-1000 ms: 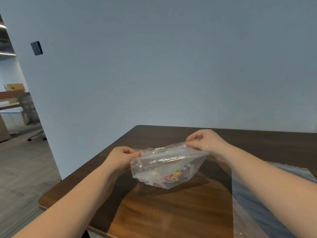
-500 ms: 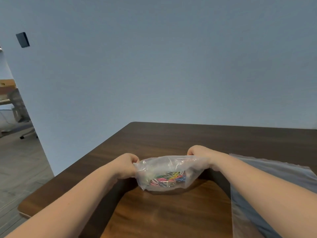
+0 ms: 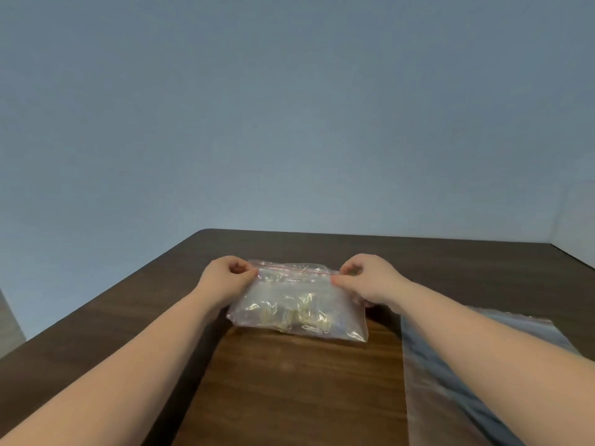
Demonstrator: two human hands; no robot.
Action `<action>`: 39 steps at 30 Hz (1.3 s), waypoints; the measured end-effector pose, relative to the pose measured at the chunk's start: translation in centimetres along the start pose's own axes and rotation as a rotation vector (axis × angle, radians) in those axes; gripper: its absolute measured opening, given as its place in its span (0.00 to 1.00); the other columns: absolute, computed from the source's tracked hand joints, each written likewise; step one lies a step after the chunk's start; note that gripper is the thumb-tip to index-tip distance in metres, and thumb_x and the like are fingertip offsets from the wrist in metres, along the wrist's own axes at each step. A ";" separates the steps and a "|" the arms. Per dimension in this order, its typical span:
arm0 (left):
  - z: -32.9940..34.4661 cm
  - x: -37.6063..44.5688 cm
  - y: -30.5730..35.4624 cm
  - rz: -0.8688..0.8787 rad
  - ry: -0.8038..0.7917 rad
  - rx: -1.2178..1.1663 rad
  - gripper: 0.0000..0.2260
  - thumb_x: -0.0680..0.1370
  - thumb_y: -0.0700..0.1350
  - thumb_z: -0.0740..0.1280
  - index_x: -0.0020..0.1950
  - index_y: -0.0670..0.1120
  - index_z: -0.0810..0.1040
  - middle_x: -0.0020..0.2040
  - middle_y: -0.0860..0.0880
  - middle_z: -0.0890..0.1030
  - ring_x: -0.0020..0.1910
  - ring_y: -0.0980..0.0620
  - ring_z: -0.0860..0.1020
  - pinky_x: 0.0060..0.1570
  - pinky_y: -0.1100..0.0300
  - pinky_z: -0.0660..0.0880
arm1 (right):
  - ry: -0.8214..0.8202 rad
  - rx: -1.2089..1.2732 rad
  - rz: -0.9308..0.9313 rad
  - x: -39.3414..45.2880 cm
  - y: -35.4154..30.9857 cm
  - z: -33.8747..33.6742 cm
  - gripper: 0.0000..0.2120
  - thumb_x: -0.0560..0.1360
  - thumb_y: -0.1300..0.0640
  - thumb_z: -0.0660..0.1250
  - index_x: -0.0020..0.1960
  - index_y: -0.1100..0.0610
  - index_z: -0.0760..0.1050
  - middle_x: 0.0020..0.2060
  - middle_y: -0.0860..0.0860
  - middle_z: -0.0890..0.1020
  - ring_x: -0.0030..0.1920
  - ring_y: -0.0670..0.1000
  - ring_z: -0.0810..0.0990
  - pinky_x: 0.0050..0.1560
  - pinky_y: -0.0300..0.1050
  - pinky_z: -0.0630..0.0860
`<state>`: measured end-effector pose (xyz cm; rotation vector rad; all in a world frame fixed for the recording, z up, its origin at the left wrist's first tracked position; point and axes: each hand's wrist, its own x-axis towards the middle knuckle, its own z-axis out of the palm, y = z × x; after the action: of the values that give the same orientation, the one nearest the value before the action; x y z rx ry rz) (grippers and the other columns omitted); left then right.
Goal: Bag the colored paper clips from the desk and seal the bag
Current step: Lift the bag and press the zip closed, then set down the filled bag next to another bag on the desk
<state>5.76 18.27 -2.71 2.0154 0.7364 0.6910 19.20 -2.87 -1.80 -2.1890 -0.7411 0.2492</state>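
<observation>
A clear zip bag (image 3: 299,300) with a thin red line along its top lies flat on the dark wooden desk (image 3: 289,381). The paper clips (image 3: 302,317) show through the plastic as a pale, washed-out heap near the bag's lower edge. My left hand (image 3: 225,280) pinches the bag's top left corner. At the top right corner my right hand (image 3: 367,280) pinches the zip strip. The bag's mouth faces away from me; I cannot tell whether the strip is pressed closed.
A second, larger clear plastic bag (image 3: 450,381) lies flat on the desk at the right, partly under my right forearm. A plain blue-grey wall stands behind the desk's far edge. The desk's left edge runs diagonally at the left.
The bag was held up off the desk with its mouth stretched between both hands; now it lies flat on the desk, with the hands at its top corners. The view has shifted right.
</observation>
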 end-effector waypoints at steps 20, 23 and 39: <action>-2.3 1.9 14.9 -0.030 -0.311 0.492 0.07 0.75 0.46 0.67 0.49 0.44 0.79 0.45 0.49 0.80 0.47 0.50 0.76 0.48 0.58 0.71 | -0.157 -0.244 0.213 -1.6 -4.8 -10.5 0.13 0.78 0.48 0.62 0.44 0.56 0.78 0.45 0.52 0.83 0.46 0.52 0.81 0.49 0.46 0.77; -1.6 0.9 17.4 -0.030 -0.354 0.468 0.06 0.76 0.45 0.66 0.46 0.44 0.79 0.39 0.54 0.77 0.45 0.50 0.77 0.46 0.57 0.71 | -0.179 -0.346 0.254 -2.9 -3.7 -13.1 0.12 0.77 0.50 0.64 0.52 0.57 0.80 0.53 0.53 0.83 0.52 0.53 0.80 0.55 0.48 0.77; 10.8 -7.4 21.6 0.005 -0.772 0.383 0.07 0.76 0.43 0.67 0.44 0.42 0.82 0.42 0.45 0.83 0.43 0.47 0.79 0.51 0.53 0.77 | -0.154 -0.538 0.279 -18.1 7.4 -15.0 0.07 0.79 0.55 0.60 0.57 0.54 0.70 0.57 0.53 0.74 0.56 0.52 0.75 0.48 0.43 0.73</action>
<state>13.49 -2.65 9.24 2.3775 0.4059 -0.2707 13.80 -26.69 1.52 -2.8159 -0.6337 0.3997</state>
